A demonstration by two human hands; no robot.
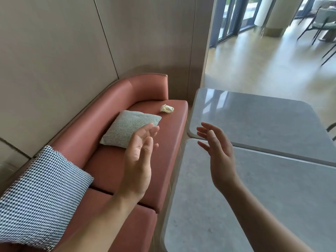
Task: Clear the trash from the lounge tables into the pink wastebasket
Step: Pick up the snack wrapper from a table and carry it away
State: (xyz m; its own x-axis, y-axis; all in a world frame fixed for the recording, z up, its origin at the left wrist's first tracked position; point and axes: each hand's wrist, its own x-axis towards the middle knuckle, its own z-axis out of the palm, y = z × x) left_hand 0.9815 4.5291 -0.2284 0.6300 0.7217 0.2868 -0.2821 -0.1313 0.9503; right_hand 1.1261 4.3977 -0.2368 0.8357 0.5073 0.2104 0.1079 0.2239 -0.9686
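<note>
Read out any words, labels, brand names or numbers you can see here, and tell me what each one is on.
No text can be read in this view.
The crumpled paper on the red bench shows no legible print.
The grey cushion and houndstooth cushion carry only weave and pattern.
The near tabletop and far tabletop show no lettering.

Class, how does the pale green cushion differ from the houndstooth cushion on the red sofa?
The pale green knitted cushion is plain; the black-and-white houndstooth cushion is patterned. The green one lies flat on the seat; the houndstooth one appears propped against the backrest. The green one sits nearer the crumpled paper ball than the houndstooth one. Both are square, on the red leather sofa.
</note>
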